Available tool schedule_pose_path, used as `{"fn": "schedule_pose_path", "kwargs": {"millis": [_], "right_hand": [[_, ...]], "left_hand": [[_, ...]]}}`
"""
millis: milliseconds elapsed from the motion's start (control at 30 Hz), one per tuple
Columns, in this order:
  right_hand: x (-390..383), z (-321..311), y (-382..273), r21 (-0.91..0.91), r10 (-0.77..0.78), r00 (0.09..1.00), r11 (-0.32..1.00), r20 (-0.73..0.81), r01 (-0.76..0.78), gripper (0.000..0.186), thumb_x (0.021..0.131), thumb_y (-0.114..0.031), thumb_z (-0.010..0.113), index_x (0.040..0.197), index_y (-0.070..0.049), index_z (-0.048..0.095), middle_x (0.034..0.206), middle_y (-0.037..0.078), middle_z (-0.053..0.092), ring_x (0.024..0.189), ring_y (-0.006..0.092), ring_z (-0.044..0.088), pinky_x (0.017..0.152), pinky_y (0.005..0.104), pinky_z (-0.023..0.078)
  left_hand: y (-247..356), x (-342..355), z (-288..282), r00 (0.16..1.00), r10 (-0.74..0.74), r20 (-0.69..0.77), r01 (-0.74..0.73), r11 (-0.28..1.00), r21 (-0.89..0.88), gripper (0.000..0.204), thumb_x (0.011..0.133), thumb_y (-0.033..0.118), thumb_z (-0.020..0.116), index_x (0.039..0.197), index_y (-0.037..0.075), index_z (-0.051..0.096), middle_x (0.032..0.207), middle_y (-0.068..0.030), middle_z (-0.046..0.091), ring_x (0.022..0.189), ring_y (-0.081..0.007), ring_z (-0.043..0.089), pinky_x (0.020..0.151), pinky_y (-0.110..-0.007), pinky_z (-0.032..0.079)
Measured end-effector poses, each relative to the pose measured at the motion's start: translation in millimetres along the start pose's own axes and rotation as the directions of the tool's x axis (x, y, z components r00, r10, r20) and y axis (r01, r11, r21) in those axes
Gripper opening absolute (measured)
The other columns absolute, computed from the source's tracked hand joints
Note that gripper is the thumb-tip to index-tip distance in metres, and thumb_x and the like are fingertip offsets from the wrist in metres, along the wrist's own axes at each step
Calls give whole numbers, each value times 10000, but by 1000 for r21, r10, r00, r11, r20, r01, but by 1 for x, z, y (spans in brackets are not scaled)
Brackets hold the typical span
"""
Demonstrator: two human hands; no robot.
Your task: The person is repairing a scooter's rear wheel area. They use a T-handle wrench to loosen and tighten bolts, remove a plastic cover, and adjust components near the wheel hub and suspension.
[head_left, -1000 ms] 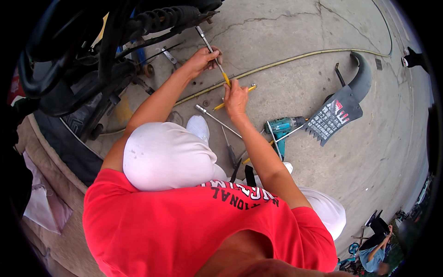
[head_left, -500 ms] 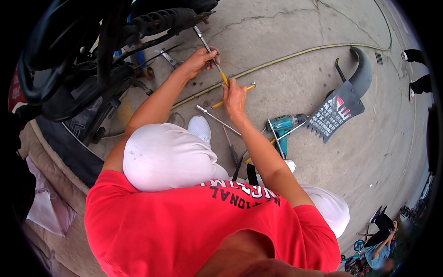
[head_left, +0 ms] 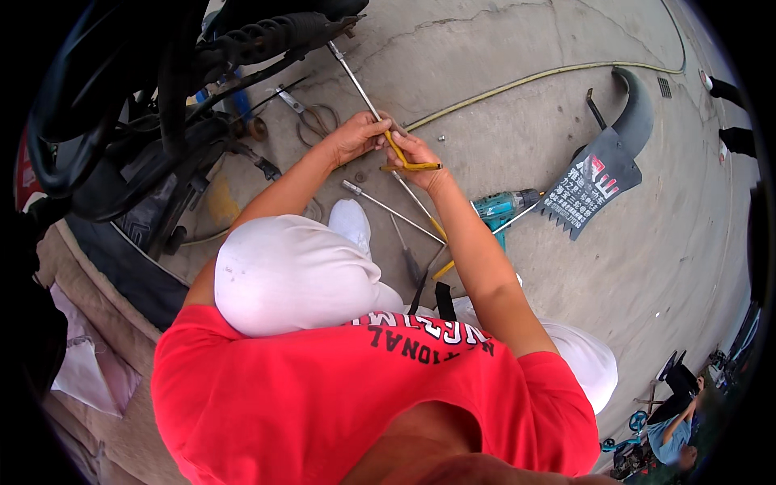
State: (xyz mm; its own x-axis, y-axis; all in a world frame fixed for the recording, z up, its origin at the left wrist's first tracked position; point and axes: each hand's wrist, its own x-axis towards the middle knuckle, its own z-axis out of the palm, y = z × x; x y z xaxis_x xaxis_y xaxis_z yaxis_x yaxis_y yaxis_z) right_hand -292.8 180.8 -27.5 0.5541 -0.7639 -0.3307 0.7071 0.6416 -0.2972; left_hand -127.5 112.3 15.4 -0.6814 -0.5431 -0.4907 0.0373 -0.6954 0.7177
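A: Where's the wrench (head_left: 352, 77)?
B: Far left, black shock spring (head_left: 263, 35); your wrench slants from near it, nearer and rightward. Left hand (head_left: 356, 138): fingers curled around its steel shaft. Right hand (head_left: 417, 151): grasping the bent yellow handle.
A: Handling?
B: Likely stiff, moderately weighty, tough; smooth shaft may slip. Hold the yellow bend.

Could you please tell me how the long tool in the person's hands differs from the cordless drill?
The long tool has a slender silver shaft and yellow handle, while the cordless drill is bulkier, teal and dark. The long tool is held by the left hand and right hand; the cordless drill rests on the concrete. Both are partly hidden from view.
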Motion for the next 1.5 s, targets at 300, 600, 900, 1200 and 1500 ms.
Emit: {"fn": "schedule_pose_path", "kwargs": {"millis": [300, 600, 900, 1200, 1500], "right_hand": [[-62, 0, 13, 2, 31, 986, 1000, -164, -31, 352, 915, -261, 424, 1148, -3, 480, 1094, 132, 566, 997, 233, 560, 858, 361, 451], [-48, 9, 24, -168, 15, 874, 980, -486, -111, 377, 937, -354, 391, 989, -1, 514, 779, 108, 608, 678, 182, 616, 512, 282, 488], [-26, -21, 52, -891, -699, 657, 444, -282, 90, 367, 945, -333, 342, 987, 2, 486, 816, 155, 611, 678, 227, 623, 536, 303, 512], [-34, -11, 41, -96, 143, 831, 969, -537, -229, 413, 952, -371, 339, 1067, -9, 501, 887, 151, 628, 718, 212, 630, 623, 299, 525], [-39, -3, 13, 17, 120, 948, 993, -296, -120, 581, 935, -513, 218, 1013, -10, 498, 917, 181, 621, 526, 157, 583, 425, 239, 405]], "left_hand": [[-2, 6, 1, 998, 16, -57, -13, 999, 46, 230, 903, 254, 520, 888, 30, 568, 861, -49, 601, 662, -71, 478, 618, -191, 419], [4, 4, -2, 990, 12, -143, 7, 991, 133, 235, 923, 266, 482, 899, 42, 551, 861, -55, 606, 645, -79, 509, 585, -204, 423], [11, 8, -4, 974, 15, -228, 14, 992, 124, 231, 924, 270, 478, 880, 50, 533, 823, -52, 605, 590, -75, 500, 514, -189, 401], [23, 10, 5, 979, 43, -200, -17, 991, 130, 249, 936, 258, 448, 906, 35, 555, 839, -64, 609, 610, -84, 516, 538, -196, 418], [24, 12, -2, 973, 67, -223, -38, 991, 131, 266, 944, 251, 432, 911, 16, 553, 837, -66, 605, 634, -80, 520, 556, -208, 425]]}}
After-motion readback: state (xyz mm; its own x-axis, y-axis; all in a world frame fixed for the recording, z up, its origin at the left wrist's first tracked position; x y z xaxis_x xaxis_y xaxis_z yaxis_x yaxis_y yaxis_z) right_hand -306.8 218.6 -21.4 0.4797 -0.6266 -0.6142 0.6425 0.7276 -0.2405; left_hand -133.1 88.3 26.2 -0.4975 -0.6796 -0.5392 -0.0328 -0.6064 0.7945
